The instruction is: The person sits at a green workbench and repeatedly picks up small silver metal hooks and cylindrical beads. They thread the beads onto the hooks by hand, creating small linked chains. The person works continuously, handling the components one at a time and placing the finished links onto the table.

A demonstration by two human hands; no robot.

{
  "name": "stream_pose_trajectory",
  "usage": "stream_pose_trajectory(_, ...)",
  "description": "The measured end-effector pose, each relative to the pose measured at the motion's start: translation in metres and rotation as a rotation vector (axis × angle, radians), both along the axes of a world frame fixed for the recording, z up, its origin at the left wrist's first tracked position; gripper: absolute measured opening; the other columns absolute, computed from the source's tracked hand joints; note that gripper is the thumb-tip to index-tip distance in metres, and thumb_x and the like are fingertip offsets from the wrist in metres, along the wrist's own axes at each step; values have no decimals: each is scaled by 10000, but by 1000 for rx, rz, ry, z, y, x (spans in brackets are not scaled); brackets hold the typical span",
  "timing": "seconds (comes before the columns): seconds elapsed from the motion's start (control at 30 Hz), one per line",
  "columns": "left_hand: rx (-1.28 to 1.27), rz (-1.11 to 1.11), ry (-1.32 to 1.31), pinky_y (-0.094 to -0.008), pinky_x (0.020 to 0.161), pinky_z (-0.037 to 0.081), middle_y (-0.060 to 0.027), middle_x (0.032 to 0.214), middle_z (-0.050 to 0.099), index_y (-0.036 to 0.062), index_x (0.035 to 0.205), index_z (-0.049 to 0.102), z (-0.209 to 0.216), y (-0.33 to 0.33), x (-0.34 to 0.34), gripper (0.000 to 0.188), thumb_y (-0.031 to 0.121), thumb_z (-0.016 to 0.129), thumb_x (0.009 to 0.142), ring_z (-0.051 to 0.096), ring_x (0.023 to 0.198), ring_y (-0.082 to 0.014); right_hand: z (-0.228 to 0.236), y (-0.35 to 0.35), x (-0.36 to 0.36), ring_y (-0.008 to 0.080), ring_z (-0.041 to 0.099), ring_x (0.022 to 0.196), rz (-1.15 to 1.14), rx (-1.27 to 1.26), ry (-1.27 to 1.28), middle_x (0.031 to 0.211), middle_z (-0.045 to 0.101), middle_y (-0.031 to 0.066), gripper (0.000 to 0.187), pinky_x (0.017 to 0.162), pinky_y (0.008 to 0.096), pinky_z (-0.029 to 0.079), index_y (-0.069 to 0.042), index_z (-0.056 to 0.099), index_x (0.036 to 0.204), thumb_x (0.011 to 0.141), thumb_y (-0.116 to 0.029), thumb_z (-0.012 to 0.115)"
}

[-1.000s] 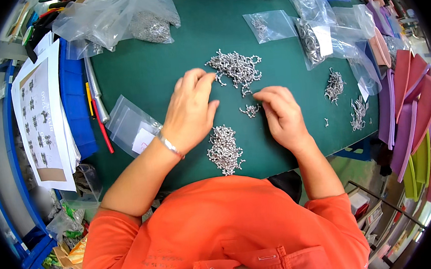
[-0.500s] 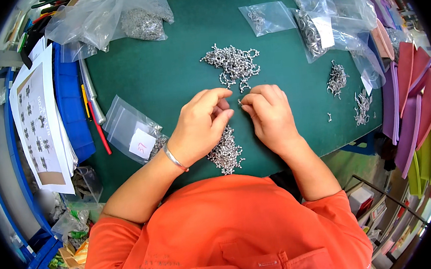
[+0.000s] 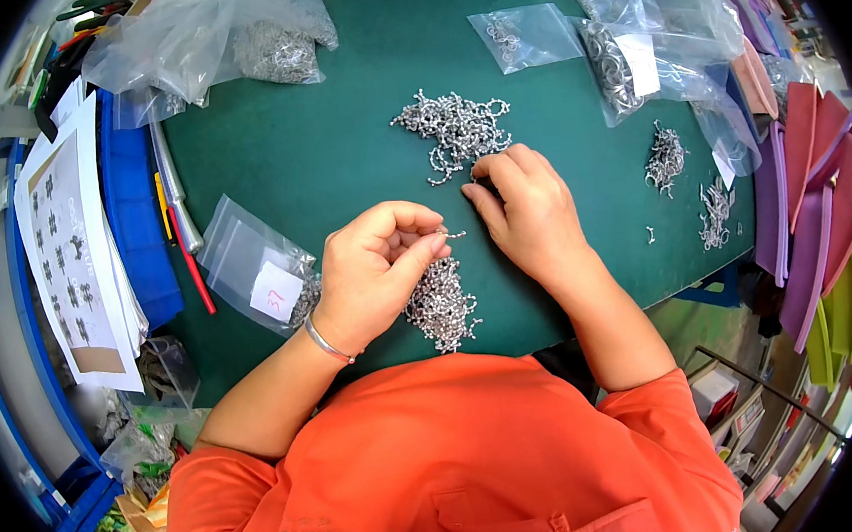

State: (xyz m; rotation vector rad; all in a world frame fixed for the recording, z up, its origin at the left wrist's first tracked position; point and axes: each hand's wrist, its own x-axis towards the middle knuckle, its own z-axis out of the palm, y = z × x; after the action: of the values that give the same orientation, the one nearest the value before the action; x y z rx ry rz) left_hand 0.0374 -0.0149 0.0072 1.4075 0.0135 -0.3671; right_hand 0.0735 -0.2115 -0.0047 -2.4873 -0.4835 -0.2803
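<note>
My left hand [image 3: 374, 262], with a silver bangle at its wrist, pinches a small curved silver metal piece [image 3: 454, 234] between thumb and forefinger. Its free end sticks out to the right. Just below those fingertips lies a heap of small silver pieces [image 3: 441, 309], partly covered by the hand. My right hand [image 3: 532, 204] is at the near right edge of a farther heap of curved, beaded-looking silver pieces [image 3: 450, 121]. Thumb and forefinger there are bent close together; what is between them is too small to make out.
A clear bag with a paper label [image 3: 275, 291] lies left of my left hand. Larger bags of metal parts [image 3: 278, 51] [image 3: 615, 65] lie at the back. Small piles [image 3: 665, 155] [image 3: 717, 214] are at right. Pens [image 3: 192, 263] and a blue bin [image 3: 142, 227] flank the left edge.
My left hand has moved down and left, and the curved piece now shows in its pinch. My right hand has moved up to the far heap's edge.
</note>
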Motion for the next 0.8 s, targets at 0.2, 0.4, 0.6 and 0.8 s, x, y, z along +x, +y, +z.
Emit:
stream_pose_trajectory(0.2, 25, 16, -75, -283, 823, 574, -109, 989, 662, -48, 1038, 607, 3, 4, -3, 131, -68, 627, 911, 682, 899, -169, 1, -10, -2, 299, 630, 782, 18, 186, 76, 854, 625, 118, 117, 683, 383, 519, -25, 628, 892, 799, 24, 678)
stream_pose_trajectory(0.4, 74, -112, -16, -268, 810, 565, -102, 989, 659, -47, 1058, 609, 8, 8, 1, 164, -85, 627, 899, 677, 894, -154, 22, -5, -21, 241, 644, 792, 200, 549, 287, 887, 636, 109, 118, 679, 319, 522, -2, 632, 902, 820, 81, 649)
stream_pose_trajectory(0.6, -119, -2, 82, -218, 753, 556, -67, 975, 684, -39, 1028, 650, 11, 2, -4, 146, -19, 651, 884, 677, 832, -90, 27, 1, -27, 227, 628, 792, 314, 521, 309, 905, 621, 98, 152, 666, 316, 515, -7, 600, 956, 834, 77, 637)
stream_pose_trajectory(0.8, -16, -100, 117, -214, 747, 557, -62, 942, 682, -40, 1034, 626, 11, 4, -5, 151, -25, 649, 886, 675, 848, -88, 23, 7, -37, 166, 628, 773, 237, 669, 395, 899, 615, 86, 254, 674, 279, 528, -12, 530, 1011, 816, 69, 671)
